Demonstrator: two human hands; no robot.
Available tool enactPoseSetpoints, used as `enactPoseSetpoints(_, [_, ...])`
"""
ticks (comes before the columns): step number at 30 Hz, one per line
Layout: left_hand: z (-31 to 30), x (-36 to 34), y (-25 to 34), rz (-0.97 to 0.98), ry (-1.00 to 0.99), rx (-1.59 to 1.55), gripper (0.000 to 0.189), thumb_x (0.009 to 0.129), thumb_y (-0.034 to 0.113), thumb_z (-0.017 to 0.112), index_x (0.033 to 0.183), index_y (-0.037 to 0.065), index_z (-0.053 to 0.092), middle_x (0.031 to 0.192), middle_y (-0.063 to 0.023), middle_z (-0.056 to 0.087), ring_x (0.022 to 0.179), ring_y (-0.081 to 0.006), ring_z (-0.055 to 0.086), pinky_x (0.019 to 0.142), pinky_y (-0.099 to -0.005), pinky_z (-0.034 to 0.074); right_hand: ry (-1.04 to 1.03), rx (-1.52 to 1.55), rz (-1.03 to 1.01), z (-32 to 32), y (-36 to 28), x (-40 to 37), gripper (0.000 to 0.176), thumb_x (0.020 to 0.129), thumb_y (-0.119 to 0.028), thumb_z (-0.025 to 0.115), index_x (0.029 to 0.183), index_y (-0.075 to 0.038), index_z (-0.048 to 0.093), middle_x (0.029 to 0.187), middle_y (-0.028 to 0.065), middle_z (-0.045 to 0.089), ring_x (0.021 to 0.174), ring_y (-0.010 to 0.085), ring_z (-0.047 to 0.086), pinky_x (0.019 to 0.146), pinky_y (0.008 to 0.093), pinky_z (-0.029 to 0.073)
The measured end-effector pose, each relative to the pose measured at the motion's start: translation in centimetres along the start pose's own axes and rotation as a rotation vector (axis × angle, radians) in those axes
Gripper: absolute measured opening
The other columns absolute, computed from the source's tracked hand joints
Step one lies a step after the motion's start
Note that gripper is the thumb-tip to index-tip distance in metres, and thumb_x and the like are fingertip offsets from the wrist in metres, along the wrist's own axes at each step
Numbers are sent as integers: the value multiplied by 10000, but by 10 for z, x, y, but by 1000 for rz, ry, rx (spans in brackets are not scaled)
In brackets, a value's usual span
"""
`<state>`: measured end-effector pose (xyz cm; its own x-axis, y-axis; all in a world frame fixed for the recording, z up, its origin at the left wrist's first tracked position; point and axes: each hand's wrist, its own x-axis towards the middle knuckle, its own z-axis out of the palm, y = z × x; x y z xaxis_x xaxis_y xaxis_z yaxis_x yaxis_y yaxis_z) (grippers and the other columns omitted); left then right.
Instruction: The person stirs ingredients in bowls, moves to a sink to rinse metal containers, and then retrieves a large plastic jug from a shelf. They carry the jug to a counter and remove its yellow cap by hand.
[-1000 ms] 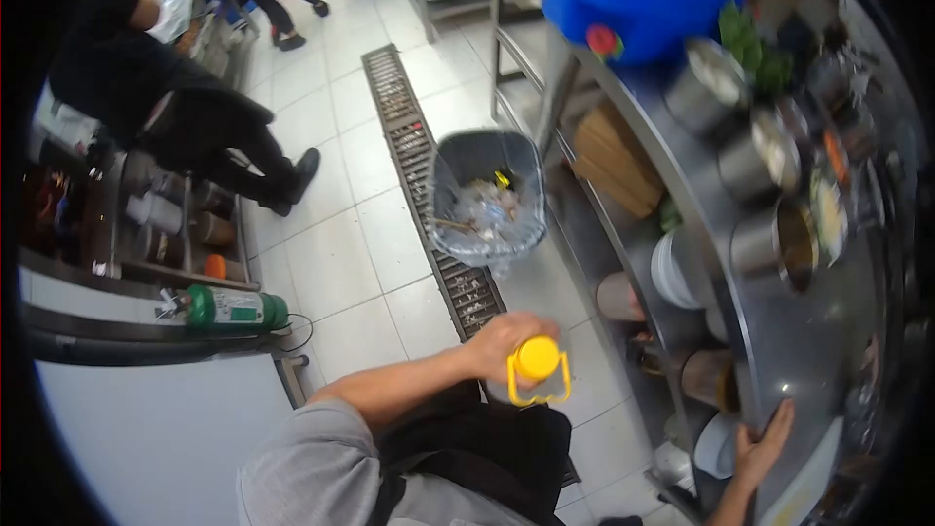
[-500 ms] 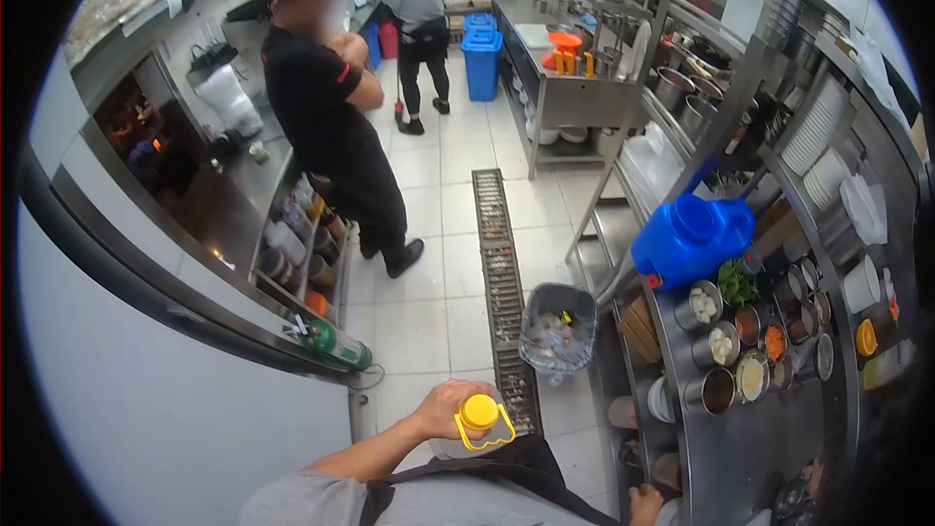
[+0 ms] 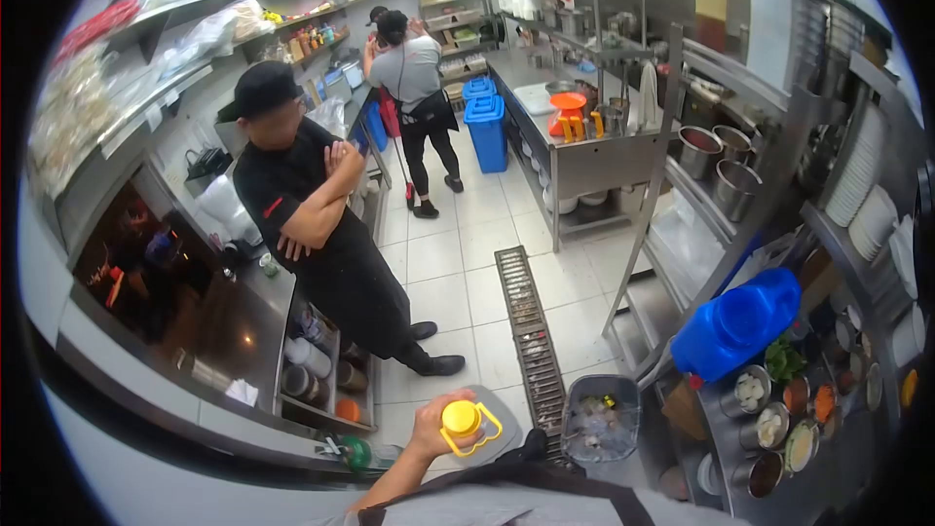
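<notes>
My left hand [image 3: 433, 426] is wrapped round the neck of a large pale container [image 3: 499, 419] with a yellow cap [image 3: 461, 417] and a yellow carrying handle. The container hangs in front of my dark apron, above the tiled floor. Only its top and one side show; my body and hand cover the rest. My right hand is out of view. Nearest on the right is a grey bin [image 3: 601, 419] with rubbish in it, beside the floor drain.
A person in black [image 3: 336, 263] stands at the left with folded arms. Another person [image 3: 414, 78] is farther back, by blue bins [image 3: 486, 131]. A floor drain [image 3: 531, 331] runs down the middle. On the right counter, a blue jug [image 3: 735, 326] stands by metal pots.
My view has tilted up and turned left. The person in black now appears nearer the centre. My right hand, low at the right before, has left the view. My left hand still holds the container.
</notes>
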<state>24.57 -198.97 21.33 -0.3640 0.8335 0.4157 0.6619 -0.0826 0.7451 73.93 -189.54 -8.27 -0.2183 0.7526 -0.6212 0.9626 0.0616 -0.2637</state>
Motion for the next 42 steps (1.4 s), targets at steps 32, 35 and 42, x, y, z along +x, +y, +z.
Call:
enactPoseSetpoints(32, [97,603,-289,99,-257,-14,528,570,319,826,1000,82,630,973,-93,684,867,-278,665,797,-374,527,85,57,132,-255,-312,392,300,732,-253,691,924,-22,707,1009,214,659,974,382,625,868,450,499])
enactPoseSetpoints(35, [140,659,-291,215,-274,-50,521,584,270,836,1017,63,632,1008,-99,689,893,-225,686,812,-329,541,82,62,28,-284,-333,454,297,752,-279,669,910,-30,699,963,212,663,963,380,624,849,464,497])
enactPoseSetpoints(42, [236,769,-282,207,-411,-176,516,575,276,827,1004,63,636,1001,-105,681,905,-252,669,820,-359,526,345,129,-153,-455,-427,631,350,808,-307,633,1064,-70,657,971,197,665,944,373,624,846,459,496])
